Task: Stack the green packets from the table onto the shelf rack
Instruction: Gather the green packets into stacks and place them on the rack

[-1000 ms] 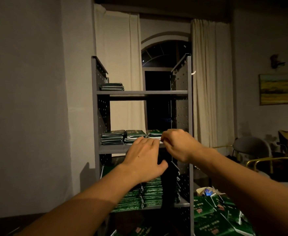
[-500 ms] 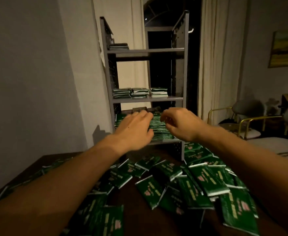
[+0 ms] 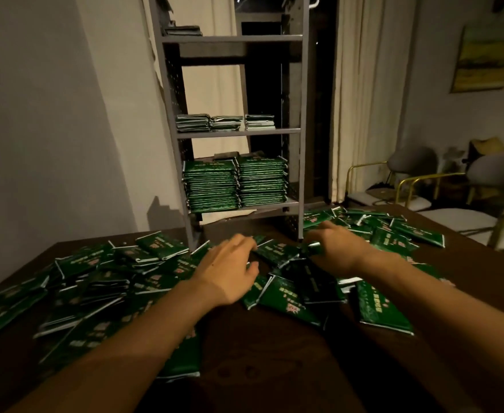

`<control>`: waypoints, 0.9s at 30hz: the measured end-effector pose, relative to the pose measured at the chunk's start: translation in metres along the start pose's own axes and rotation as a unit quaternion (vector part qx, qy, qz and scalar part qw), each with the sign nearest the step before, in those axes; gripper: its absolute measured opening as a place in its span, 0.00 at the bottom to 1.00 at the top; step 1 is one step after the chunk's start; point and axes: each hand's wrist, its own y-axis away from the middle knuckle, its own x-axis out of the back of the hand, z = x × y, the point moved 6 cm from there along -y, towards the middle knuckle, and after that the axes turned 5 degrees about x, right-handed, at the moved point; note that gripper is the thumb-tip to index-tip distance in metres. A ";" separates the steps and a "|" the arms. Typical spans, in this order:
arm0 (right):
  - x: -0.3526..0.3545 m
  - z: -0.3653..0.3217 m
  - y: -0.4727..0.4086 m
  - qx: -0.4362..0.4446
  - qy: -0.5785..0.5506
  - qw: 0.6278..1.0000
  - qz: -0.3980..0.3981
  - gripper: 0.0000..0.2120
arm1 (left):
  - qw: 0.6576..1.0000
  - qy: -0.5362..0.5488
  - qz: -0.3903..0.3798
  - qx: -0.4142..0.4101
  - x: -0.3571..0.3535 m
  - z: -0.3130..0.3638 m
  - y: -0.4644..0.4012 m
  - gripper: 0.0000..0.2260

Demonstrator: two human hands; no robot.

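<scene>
Green packets (image 3: pixel 286 296) are dumped all over the dark table (image 3: pixel 274 353) right in front of the shelf rack (image 3: pixel 239 132), so they're an easy reach from it. Right hand (image 3: pixel 338 248) looks curled round one packet just before the rack's right leg, though it's blurry. Left hand (image 3: pixel 230 269) hovers loose-fingered over the pile before the rack, holding nothing. The rack's bottom shelf has two tall stacks, the middle three low ones, so I'd guess plenty's left.

Green packets (image 3: pixel 286 296) strewn on table (image 3: pixel 274 368); stacks on shelf rack (image 3: pixel 301 114)
</scene>
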 end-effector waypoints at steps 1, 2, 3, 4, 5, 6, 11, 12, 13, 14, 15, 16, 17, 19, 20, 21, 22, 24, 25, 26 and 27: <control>-0.010 0.010 0.005 -0.029 0.015 0.999 -0.009 0.25 | 1.000 0.010 -0.007 -0.002 -0.010 0.005 0.000 0.17; -0.020 0.019 0.009 -0.062 0.024 0.998 -0.024 0.32 | 1.000 0.021 -0.018 0.002 -0.018 0.008 0.001 0.18; -0.029 0.024 0.013 -0.092 0.025 0.995 -0.036 0.40 | 0.999 0.033 -0.023 0.003 -0.024 0.010 0.002 0.18; -0.038 0.030 0.018 -0.123 0.018 0.991 -0.044 0.46 | 0.999 0.042 -0.027 0.001 -0.031 0.013 0.002 0.18; -0.046 0.035 0.022 -0.146 0.009 0.988 -0.043 0.49 | 0.998 0.048 -0.027 -0.004 -0.038 0.017 0.002 0.18; -0.051 0.036 0.023 -0.160 0.003 0.987 -0.028 0.49 | 0.998 0.051 -0.030 -0.001 -0.041 0.017 0.004 0.18; -0.051 0.035 0.020 -0.126 0.031 0.987 0.091 0.29 | 0.996 0.082 -0.036 0.018 -0.058 0.011 -0.001 0.18; -0.052 0.032 0.018 -0.113 0.030 0.988 0.098 0.26 | 0.995 0.091 -0.035 0.023 -0.059 0.009 -0.003 0.18; -0.052 0.028 0.015 -0.099 0.030 0.989 0.102 0.24 | 0.994 0.100 -0.031 0.026 -0.060 0.006 -0.004 0.17; -0.050 0.023 0.014 -0.085 0.030 0.990 0.110 0.22 | 0.993 0.111 -0.027 0.032 -0.060 0.004 -0.005 0.17; -0.048 0.017 0.012 -0.069 0.035 0.989 0.124 0.19 | 0.991 0.124 -0.023 0.039 -0.061 0.000 -0.007 0.16; -0.045 0.011 0.010 -0.052 0.044 0.988 0.140 0.16 | 0.989 0.140 -0.016 0.048 -0.062 -0.003 -0.009 0.15; -0.042 0.004 0.007 -0.036 0.055 0.985 0.158 0.14 | 0.985 0.160 -0.009 0.057 -0.063 -0.008 -0.011 0.14; -0.034 -0.007 0.000 -0.010 0.053 0.981 0.186 0.13 | 0.975 0.209 0.021 0.073 -0.064 -0.016 -0.014 0.12; -0.028 -0.012 -0.003 0.001 0.021 0.981 0.192 0.12 | 0.965 0.245 0.040 0.084 -0.063 -0.020 -0.015 0.11; -0.024 -0.017 -0.008 0.011 -0.036 0.980 0.196 0.12 | 0.950 0.290 0.061 0.100 -0.062 -0.025 -0.016 0.11; -0.021 -0.020 -0.014 0.021 -0.114 0.974 0.192 0.12 | 0.931 0.337 0.082 0.116 -0.060 -0.031 -0.016 0.11; -0.021 -0.029 -0.023 0.028 -0.327 0.930 0.166 0.08 | 0.883 0.430 0.109 0.151 -0.057 -0.041 -0.019 0.11; -0.026 -0.032 -0.026 0.015 -0.445 0.884 0.140 0.06 | 0.854 0.479 0.112 0.171 -0.056 -0.046 -0.020 0.12; -0.033 -0.034 -0.026 -0.005 -0.533 0.839 0.108 0.05 | 0.819 0.530 0.109 0.189 -0.057 -0.048 -0.021 0.13; -0.043 -0.037 -0.026 -0.019 -0.580 0.811 0.074 0.04 | 0.781 0.579 0.103 0.208 -0.059 -0.050 -0.020 0.14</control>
